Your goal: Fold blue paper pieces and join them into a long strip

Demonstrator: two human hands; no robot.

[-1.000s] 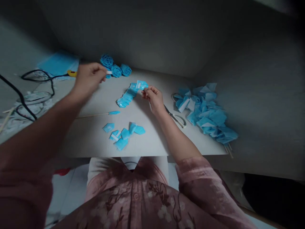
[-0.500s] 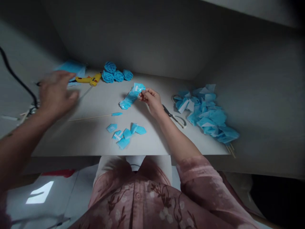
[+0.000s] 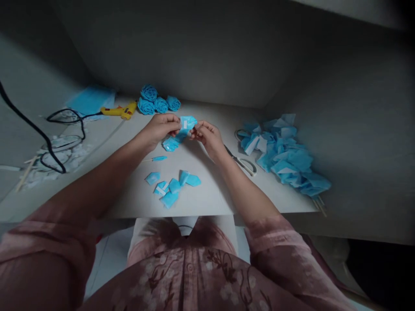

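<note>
A strip of joined blue paper petals (image 3: pixel 187 123) hangs between my hands over the middle of the table, its lower end slanting down to the left. My left hand (image 3: pixel 165 126) pinches its left edge, fingers closed. On the right edge, my right hand (image 3: pixel 207 133) pinches it too. Just below lies a stick with a blue tip (image 3: pixel 159 158), its shaft partly covered by my left arm. Several loose blue petals (image 3: pixel 174 185) are scattered nearer the table's front edge.
A yellow glue gun (image 3: pixel 121 111) with a black cord lies back left, beside a flat blue sheet (image 3: pixel 92 100). Several rolled blue paper roses (image 3: pixel 148 105) sit along the back. Scissors (image 3: pixel 244 165) lie right of my right arm, near a heap of blue paper pieces (image 3: pixel 287 157).
My left hand has come from beside the glue gun at the left to the petal strip and now pinches it. My right hand has kept its hold in nearly the same place.
</note>
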